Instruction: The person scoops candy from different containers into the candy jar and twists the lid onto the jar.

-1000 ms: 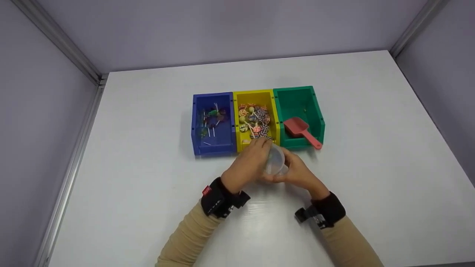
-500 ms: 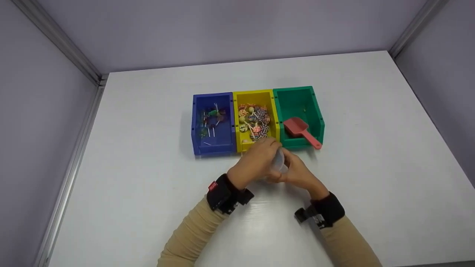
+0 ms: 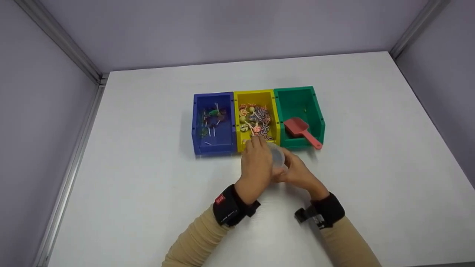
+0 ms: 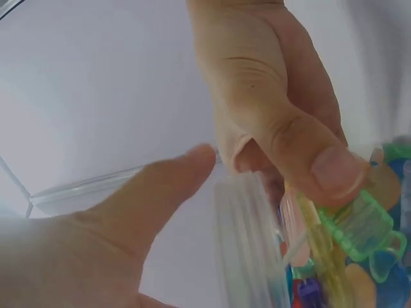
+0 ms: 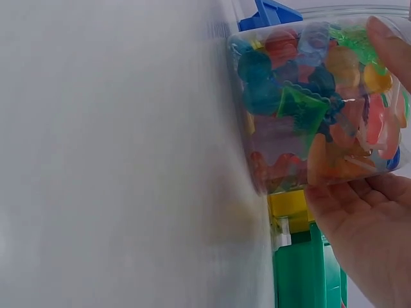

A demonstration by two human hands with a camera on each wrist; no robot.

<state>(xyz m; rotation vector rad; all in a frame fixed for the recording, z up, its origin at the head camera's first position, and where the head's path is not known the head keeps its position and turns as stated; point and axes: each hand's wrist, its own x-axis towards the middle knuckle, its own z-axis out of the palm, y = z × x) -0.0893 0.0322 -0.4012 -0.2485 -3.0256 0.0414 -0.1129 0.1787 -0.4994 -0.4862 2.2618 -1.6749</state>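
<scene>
My right hand (image 3: pixel 297 172) grips a clear plastic jar (image 5: pixel 270 141) packed with colourful translucent charms (image 5: pixel 305 109). In the left wrist view its thumb presses the jar's side near the rim. The jar is tilted, its clear ribbed lid (image 4: pixel 244 237) facing left. My left hand (image 3: pixel 256 163) is at the lid end, its fingers reaching over the far side in the head view. In the left wrist view the left thumb (image 4: pixel 160 192) stands straight, apart from the lid; the other left fingers are mostly hidden there.
Beyond the hands stand three joined bins: a blue bin (image 3: pixel 219 148) with some lollipop charms, a yellow bin (image 3: pixel 256 97) full of swirl lollipop charms, and a green bin (image 3: pixel 295 96). A pink scoop (image 3: pixel 298 127) lies in the green bin, its handle over the front edge.
My left hand turns over the lid, first toward the right, then back with its wrist swung right and fingers pointing forward. The right hand and jar stay nearly in place.
</scene>
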